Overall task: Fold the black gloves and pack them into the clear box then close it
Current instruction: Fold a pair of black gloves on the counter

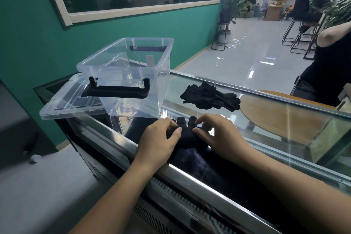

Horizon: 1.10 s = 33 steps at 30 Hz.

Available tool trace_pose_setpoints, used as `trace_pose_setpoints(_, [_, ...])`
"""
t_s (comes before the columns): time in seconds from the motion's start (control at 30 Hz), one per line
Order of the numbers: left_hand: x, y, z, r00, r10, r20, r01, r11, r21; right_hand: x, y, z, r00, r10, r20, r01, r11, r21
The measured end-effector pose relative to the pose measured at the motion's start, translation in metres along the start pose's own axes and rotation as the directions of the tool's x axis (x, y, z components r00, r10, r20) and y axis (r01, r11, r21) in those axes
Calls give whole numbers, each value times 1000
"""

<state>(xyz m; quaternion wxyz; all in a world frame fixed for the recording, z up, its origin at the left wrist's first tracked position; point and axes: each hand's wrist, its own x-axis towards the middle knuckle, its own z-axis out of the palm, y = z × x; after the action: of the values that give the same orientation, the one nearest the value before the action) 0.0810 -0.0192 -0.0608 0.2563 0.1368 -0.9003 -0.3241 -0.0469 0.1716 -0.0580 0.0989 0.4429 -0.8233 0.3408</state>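
A black glove (pixel 187 135) lies flat on the glass counter top near the front edge, its fingertips pointing away from me. My left hand (pixel 161 138) pinches its left side with curled fingers. My right hand (pixel 216 135) grips its right side with bent fingers. A heap of more black gloves (pixel 210 97) lies farther back on the glass. The clear box (pixel 129 76) stands open at the left with black latch handles. Its clear lid (pixel 68 100) lies flat under and beside the box, reaching past the counter's left end.
The glass counter (pixel 275 119) has metal rails along its front and back edges. A person in black stands behind it at the far right (pixel 330 66). A green wall runs along the left, and stools and plants stand in the room beyond.
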Motion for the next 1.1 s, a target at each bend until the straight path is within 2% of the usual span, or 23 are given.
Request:
trace_pose_setpoints(0.17, [0,-1,2,996,77,-43,-76,997,9,-1,1,0,1000,9,-12,-9,1000,0])
trace_pose_setpoints(0.37, [-2,-4,0,982,188,-10,-188,982,17,0,-5,-4,987,-160,10,160,986,-38])
trace_pose_setpoints(0.5, [-4,1,0,983,182,1,-182,983,36,-1,-7,-6,982,-188,29,190,981,-51])
trace_pose_setpoints(0.77, [-5,3,-2,989,128,77,-134,989,69,-4,-17,-12,980,-145,135,155,985,-71])
trace_pose_setpoints(0.97, [-6,5,-5,990,129,61,-132,990,51,-4,-14,-9,986,-130,101,135,990,-42])
trace_pose_setpoints(1.1, [-8,5,-5,998,70,-6,-70,997,-44,-4,-13,-10,991,-108,76,108,994,4])
